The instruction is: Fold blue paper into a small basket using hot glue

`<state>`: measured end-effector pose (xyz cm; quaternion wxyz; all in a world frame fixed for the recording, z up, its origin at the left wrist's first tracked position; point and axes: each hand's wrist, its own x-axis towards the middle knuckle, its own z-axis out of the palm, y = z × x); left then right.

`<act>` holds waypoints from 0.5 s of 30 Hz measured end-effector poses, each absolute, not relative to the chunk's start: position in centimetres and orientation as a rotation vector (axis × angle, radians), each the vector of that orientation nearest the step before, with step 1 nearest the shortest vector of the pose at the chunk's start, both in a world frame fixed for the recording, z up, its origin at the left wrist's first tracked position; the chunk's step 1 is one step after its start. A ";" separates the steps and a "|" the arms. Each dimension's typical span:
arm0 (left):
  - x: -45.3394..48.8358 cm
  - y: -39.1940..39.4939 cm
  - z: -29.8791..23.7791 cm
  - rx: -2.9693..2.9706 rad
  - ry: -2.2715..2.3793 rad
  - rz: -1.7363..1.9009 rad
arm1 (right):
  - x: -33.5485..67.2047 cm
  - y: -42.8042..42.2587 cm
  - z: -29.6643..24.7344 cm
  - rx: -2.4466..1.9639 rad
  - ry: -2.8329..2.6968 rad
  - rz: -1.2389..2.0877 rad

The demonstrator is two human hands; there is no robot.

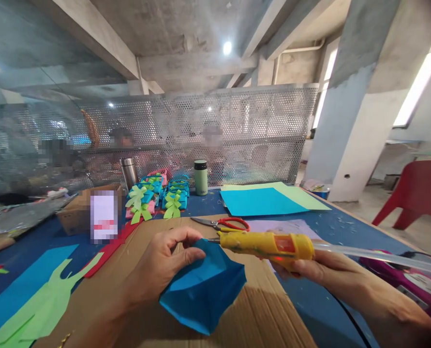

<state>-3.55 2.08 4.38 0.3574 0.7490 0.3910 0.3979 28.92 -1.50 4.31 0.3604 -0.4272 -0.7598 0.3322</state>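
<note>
My left hand [179, 251] pinches the upper edge of a folded blue paper piece [208, 290], which hangs open like a small box or pouch above the cardboard sheet [262, 299]. In my right hand [309, 270] is a yellow hot glue gun [266, 244], its handle gripped and a long clear glue stick [375, 256] sticking out of its back end. The nozzle points left and meets the paper's top edge close to my left fingertips. Whether glue is coming out cannot be made out. Red-handled scissors [233, 224] lie just behind the gun.
Finished-looking paper baskets with green bows [171, 203] stand at the back, near a green bottle [201, 179] and a steel flask [128, 174]. Blue sheets [262, 200] lie at the back right. Green cut-outs [41, 304] and a cardboard box [73, 208] are on the left.
</note>
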 end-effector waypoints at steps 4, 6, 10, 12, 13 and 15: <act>-3.5 1.9 4.5 1.948 1.027 1.028 | 29.2 -1.4 4.2 -1.112 -1.949 0.854; -3.6 1.8 4.5 1.954 1.034 1.029 | 29.3 -1.3 4.0 -1.113 -1.953 0.846; -3.6 1.7 4.5 1.956 1.044 1.062 | 29.3 -1.3 4.0 -1.103 -1.975 0.781; -3.6 1.8 4.5 1.954 1.049 1.069 | 29.0 -1.4 4.2 -1.090 -2.000 0.720; -3.6 1.8 4.4 1.952 1.054 1.066 | 28.8 -1.4 4.3 -1.072 -2.006 0.676; -3.6 1.9 4.4 1.952 1.066 1.074 | 28.3 -1.7 4.8 -1.038 -2.012 0.590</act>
